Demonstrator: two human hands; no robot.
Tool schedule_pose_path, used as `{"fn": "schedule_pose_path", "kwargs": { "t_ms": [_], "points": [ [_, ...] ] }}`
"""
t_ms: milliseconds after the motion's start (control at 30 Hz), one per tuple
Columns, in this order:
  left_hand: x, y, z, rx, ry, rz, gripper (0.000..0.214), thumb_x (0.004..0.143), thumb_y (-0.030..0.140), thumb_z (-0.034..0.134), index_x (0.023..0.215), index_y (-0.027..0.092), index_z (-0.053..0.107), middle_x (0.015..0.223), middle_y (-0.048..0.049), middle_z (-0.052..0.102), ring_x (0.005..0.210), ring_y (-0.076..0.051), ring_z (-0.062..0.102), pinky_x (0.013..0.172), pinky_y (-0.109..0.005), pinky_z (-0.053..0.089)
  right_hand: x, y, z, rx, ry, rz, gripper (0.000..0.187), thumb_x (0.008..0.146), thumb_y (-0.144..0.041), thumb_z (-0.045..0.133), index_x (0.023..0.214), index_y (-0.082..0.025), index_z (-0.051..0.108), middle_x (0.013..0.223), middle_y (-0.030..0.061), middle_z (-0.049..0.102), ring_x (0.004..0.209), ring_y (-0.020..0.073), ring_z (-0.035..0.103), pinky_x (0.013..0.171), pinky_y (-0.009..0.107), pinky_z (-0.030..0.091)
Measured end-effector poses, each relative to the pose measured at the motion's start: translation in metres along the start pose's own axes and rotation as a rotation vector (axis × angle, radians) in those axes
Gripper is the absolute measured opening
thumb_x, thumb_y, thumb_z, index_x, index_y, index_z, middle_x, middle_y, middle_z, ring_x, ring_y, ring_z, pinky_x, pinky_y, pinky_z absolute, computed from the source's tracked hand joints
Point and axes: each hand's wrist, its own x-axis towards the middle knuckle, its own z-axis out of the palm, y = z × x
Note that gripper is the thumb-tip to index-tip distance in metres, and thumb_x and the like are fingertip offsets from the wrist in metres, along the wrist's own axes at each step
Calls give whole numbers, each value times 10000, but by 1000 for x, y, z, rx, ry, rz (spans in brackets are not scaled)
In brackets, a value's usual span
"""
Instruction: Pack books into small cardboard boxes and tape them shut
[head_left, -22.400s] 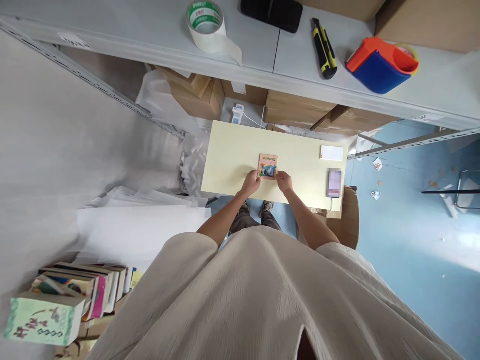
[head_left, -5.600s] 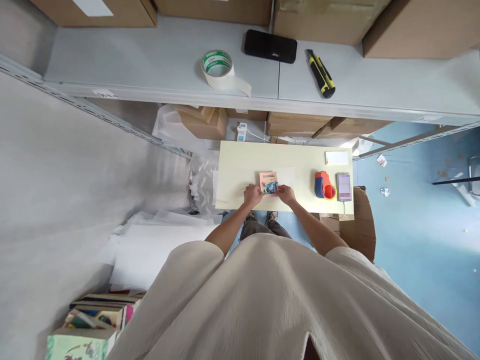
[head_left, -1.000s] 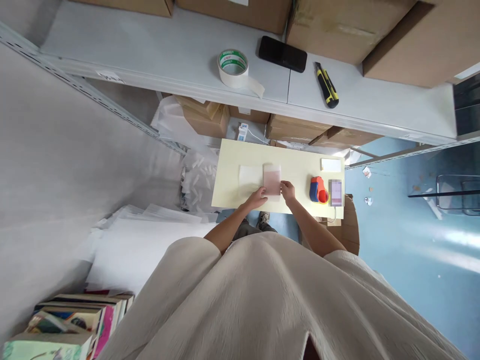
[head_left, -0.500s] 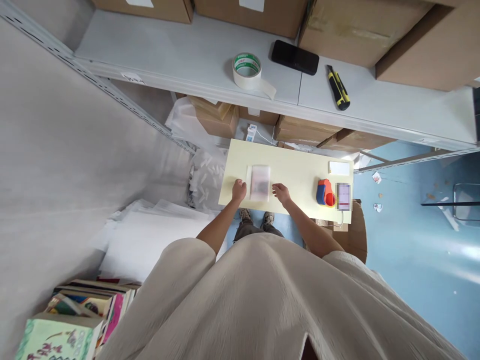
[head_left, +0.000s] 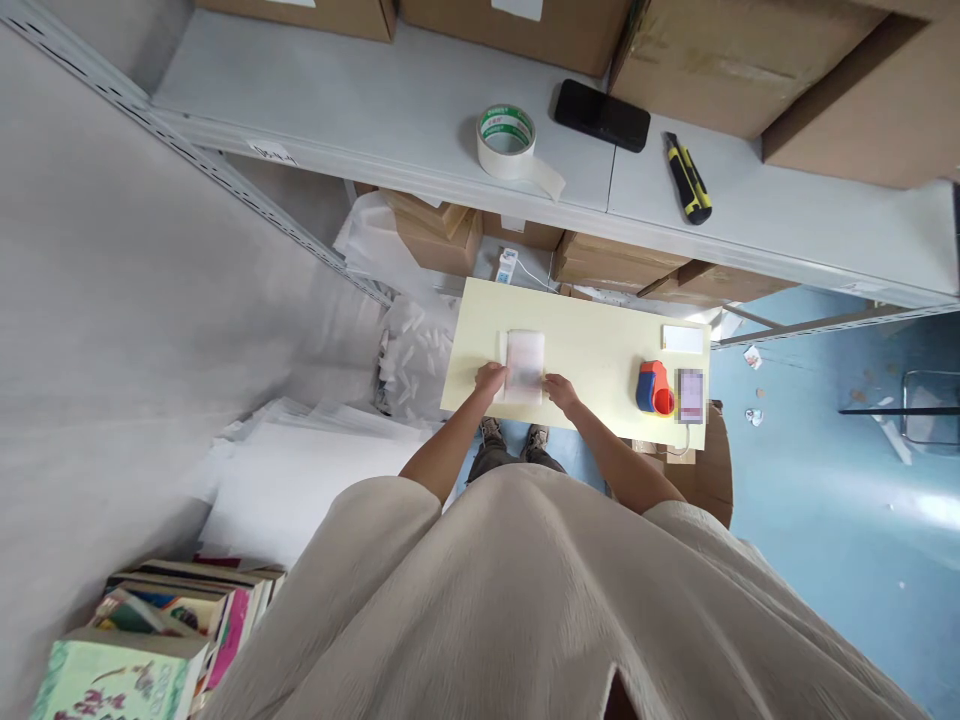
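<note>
A flat rectangular packet (head_left: 526, 362), about book-sized and in translucent whitish wrapping with a pinkish tint, lies on the pale yellow table (head_left: 592, 340). A strip of the wrapping sticks out along its left side. My left hand (head_left: 491, 378) is closed at the packet's lower left edge, fingers pinched together. At the lower right edge, my right hand (head_left: 560, 390) pinches the border with its fingertips. Towards the table's right end stand a red and blue tape dispenser (head_left: 654, 388), a phone with a lit, blurred screen (head_left: 689, 396) and a white rectangular item (head_left: 682, 339).
A grey shelf (head_left: 375, 110) crosses above the table, carrying a tape roll (head_left: 506, 145), a black phone (head_left: 602, 115), a utility knife (head_left: 687, 180) and cardboard boxes (head_left: 720, 70). White sheets (head_left: 300, 480) and stacked books (head_left: 127, 660) lie at left.
Both hands have moved inward to the packet's edges; before, they were held apart from it on either side. The view has shifted slightly.
</note>
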Motion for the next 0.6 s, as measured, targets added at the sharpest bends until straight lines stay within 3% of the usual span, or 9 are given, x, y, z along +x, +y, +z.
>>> {"fn": "schedule_pose_path", "kwargs": {
  "t_ms": [100,200,333,600],
  "points": [
    [-6,0,5,5,-66,34,300,875,282,796,1168,214,792,1428,-199,798,1356,-365,754,1051,-391,585,1,-3,5,45,21,96,429,757,-357,766,1160,-222,825,1164,113,850,1045,283,776,859,374,611],
    [-10,-1,9,-9,-116,100,393,893,270,773,1280,218,735,1485,-190,769,1386,-322,738,1088,-371,567,0,-7,10,87,23,97,426,755,-371,814,1154,-226,836,1111,104,855,992,274,778,859,385,626],
    [-9,-2,7,-21,-83,177,546,893,246,768,1425,229,648,1515,-177,743,1439,-324,704,1167,-402,546,0,-16,18,116,11,84,462,759,-407,860,1187,-235,838,1077,86,856,903,246,764,814,371,631],
    [27,14,-37,-11,-18,240,612,910,189,718,1509,233,598,1579,-154,702,1487,-306,677,1235,-418,527,25,-59,55,181,-38,28,619,746,-409,842,1342,-257,767,1315,113,816,1066,253,756,892,371,616]
  ]
}}
